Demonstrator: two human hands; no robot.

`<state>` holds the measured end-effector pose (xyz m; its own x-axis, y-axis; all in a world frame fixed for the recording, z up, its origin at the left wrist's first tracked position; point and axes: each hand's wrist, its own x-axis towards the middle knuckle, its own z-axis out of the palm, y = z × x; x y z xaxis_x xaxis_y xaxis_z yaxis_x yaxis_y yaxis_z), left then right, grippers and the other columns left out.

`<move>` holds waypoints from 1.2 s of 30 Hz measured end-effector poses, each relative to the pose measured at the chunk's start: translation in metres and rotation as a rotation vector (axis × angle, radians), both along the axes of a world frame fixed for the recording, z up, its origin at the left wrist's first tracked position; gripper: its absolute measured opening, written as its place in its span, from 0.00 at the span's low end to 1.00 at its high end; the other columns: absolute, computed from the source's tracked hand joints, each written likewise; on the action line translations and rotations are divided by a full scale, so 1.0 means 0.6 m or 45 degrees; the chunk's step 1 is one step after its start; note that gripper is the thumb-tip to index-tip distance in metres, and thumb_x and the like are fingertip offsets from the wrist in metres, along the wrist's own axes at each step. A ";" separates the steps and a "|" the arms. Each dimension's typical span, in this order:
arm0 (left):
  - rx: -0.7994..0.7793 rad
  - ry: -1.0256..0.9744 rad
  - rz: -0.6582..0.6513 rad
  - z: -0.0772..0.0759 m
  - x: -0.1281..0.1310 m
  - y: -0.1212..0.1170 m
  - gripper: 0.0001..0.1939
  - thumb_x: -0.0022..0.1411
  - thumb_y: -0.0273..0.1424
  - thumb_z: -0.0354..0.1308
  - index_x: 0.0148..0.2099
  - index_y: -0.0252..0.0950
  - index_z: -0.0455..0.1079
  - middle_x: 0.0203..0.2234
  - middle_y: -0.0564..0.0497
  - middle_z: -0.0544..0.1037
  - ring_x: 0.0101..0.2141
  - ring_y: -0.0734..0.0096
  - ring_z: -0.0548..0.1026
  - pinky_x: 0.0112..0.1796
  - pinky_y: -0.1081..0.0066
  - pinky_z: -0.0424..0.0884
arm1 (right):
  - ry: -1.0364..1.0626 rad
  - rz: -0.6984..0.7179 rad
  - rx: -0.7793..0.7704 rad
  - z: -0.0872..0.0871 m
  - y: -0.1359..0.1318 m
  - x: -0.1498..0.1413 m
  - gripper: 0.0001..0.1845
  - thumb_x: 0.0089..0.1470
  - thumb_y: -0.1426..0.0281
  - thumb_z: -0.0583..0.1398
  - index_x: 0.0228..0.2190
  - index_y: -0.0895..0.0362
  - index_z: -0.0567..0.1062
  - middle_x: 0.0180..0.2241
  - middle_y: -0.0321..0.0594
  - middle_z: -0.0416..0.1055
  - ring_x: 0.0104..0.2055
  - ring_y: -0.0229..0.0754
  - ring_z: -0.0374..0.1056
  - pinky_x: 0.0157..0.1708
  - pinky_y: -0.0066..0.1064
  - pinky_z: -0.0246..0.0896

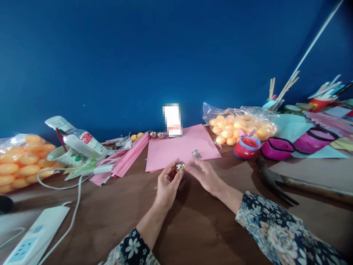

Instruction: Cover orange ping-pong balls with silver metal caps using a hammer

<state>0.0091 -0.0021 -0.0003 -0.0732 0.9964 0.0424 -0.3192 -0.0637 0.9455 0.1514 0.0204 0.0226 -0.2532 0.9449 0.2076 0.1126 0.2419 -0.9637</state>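
Note:
My left hand [168,184] holds a shiny metallic ball [180,166] between thumb and fingers, just over the table in front of the pink paper. Close against the ball's right side is my right hand [205,176], its thumb and fingertips drawn together; whatever they pinch is too small to make out. On the pink paper [179,147], just beyond my right hand, lies a small heap of silvery bits [196,154]. Two similar shiny balls [156,134] rest at the paper's back left corner.
Bags of orange balls [234,127] stand right and left. A hammer [286,180], a red cup [246,148] and magenta pouches [277,148] lie rightward. On the left are pink strips [131,154], a clear bottle [88,141], a cable and a power strip [35,235].

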 end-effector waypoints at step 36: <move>0.009 0.059 0.067 -0.006 -0.002 0.003 0.21 0.50 0.30 0.63 0.48 0.38 0.70 0.44 0.46 0.76 0.43 0.66 0.74 0.47 0.67 0.68 | -0.003 0.087 -0.053 -0.009 0.002 0.000 0.10 0.54 0.63 0.56 0.29 0.58 0.71 0.28 0.35 0.69 0.32 0.37 0.64 0.35 0.29 0.60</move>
<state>0.0078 -0.0004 -0.0039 -0.1230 0.9910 0.0537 -0.2711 -0.0856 0.9587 0.1517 0.0214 0.0175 -0.3175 0.9332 0.1682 0.0993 0.2091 -0.9728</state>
